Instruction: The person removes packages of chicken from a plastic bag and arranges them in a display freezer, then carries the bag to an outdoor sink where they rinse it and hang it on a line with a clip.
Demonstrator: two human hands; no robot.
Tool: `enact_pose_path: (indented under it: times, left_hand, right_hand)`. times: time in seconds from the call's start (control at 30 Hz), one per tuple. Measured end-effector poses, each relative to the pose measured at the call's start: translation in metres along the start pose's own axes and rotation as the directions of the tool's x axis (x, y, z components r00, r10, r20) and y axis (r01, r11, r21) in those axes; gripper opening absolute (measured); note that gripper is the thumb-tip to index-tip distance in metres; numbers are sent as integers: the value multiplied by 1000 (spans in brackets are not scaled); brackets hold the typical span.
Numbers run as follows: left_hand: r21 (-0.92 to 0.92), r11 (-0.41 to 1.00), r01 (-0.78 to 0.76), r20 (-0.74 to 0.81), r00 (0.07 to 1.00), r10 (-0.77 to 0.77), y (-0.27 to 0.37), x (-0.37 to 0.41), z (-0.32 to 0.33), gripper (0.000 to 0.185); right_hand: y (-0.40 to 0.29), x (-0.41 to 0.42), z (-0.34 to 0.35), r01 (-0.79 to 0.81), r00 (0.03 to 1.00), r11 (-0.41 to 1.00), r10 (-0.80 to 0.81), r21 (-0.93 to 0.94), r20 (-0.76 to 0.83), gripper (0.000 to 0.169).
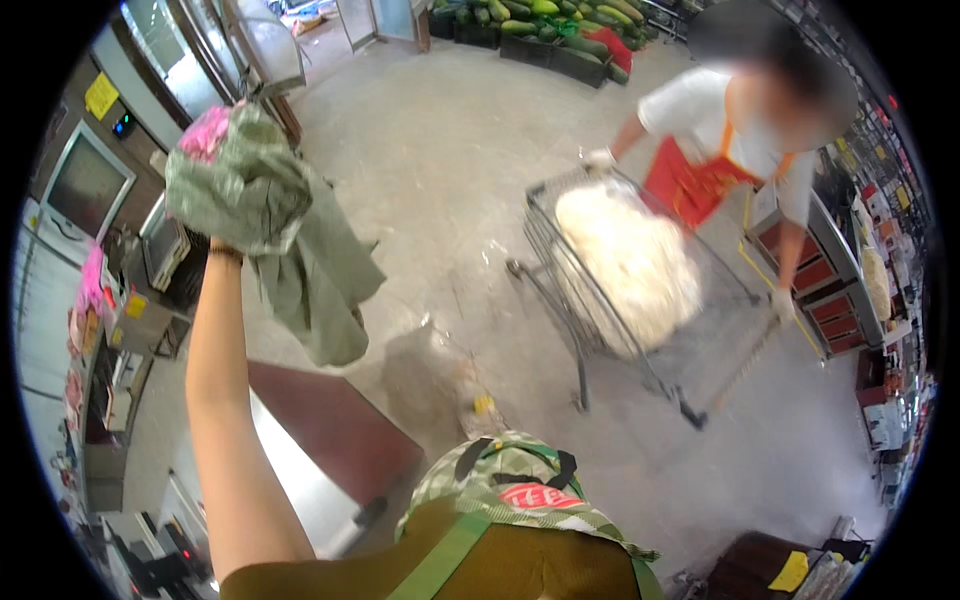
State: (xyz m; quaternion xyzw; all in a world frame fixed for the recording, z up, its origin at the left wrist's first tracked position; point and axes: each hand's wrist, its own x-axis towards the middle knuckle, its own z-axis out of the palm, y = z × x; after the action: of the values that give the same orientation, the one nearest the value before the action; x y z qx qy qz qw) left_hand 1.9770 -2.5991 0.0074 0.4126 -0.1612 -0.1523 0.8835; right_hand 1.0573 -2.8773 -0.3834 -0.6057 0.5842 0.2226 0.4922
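My left arm is raised at the left, and my left hand (pixel 223 244) grips a crumpled grey-green woven sack (pixel 281 202), whose folds hide most of the fingers. Its lower part hangs down over the floor. Bunched pink plastic (pixel 206 135) shows at the top of the bundle. My right hand is out of view. Below the hanging sack stands a counter with a dark red side panel (pixel 337 427) and a pale, shiny top (pixel 300 457). I wear a green checked apron (pixel 442 480) with printing on it.
At the right, a person in a red apron (pixel 686 184) and white gloves holds a wire shopping cart (pixel 536 199) loaded with a pale, bulky mass (pixel 622 262). Long green gourds (pixel 540 15) fill black crates at the back. Shelving (pixel 900 217) lines the right; a cluttered worktop (pixel 112 390) runs along the left.
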Motion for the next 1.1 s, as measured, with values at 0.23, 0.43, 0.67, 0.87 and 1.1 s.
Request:
enact_pose_path:
  times: [0.23, 0.43, 0.67, 0.87, 1.1]
  left_hand:
    - [107, 994, -34, -163, 985, 51, 15, 105, -121, 43]
    - [110, 991, -74, -130, 988, 88, -88, 366, -145, 43]
    - [156, 987, -22, -26, 999, 26, -167, 593, -187, 42]
    - [125, 977, 172, 160, 969, -190, -275, 824, -119, 36]
    - [345, 924, 167, 159, 959, -233, -365, 1059, -92, 30]
  right_hand:
    - [-374, 158, -70, 411, 898, 910, -397, 43, -192, 17]
    - [-559, 317, -54, 364, 924, 927, -372, -87, -93, 23]
    - [-646, 354, 10, -85, 994, 985, 95, -152, 60, 31]
    - [-1057, 477, -18, 628, 763, 775, -594, 75, -255, 100]
    - [-1679, 417, 29, 944, -139, -62, -966, -326, -220, 105]
